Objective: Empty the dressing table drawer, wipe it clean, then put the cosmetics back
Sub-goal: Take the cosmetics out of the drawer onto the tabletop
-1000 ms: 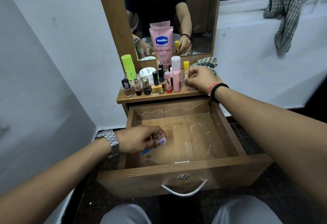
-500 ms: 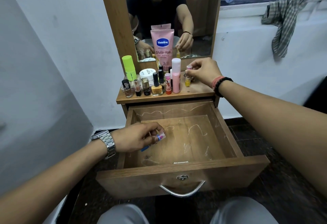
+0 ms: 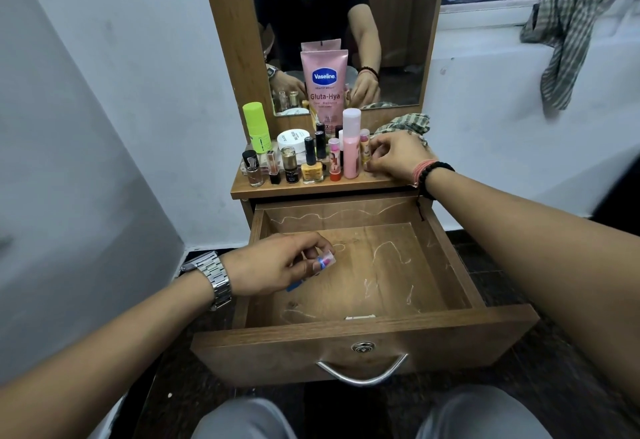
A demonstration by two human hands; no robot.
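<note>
The wooden drawer (image 3: pixel 446 241) is pulled out, its floor bare except for pale scribble marks. My left hand (image 3: pixel 273 265) hovers over its left side, pinching a small clear-capped stick with pink and blue inside (image 3: pixel 323 260). Cosmetics stand in a cluster on the dressing table top (image 3: pixel 388 180): a pink Vaseline tube (image 3: pixel 323 85), a green stick (image 3: pixel 256 125), a white jar (image 3: pixel 292 137), a yellow nail polish (image 3: pixel 312 168) and a pink bottle (image 3: pixel 350 146). My right hand (image 3: pixel 398 154) rests on the top with its fingertips around a small yellow tube (image 3: pixel 364 146) standing upright beside the pink bottle.
A checked cloth (image 3: pixel 403 123) lies on the table top behind my right hand. A second checked cloth (image 3: pixel 568 40) hangs from the window ledge at the right. The mirror (image 3: pixel 398 23) rises behind the cosmetics. My knees are below the drawer handle (image 3: pixel 362 374).
My right hand lifted the small yellow tube and set it down upright beside the pink bottle. My left hand stayed over the drawer holding the stick.
</note>
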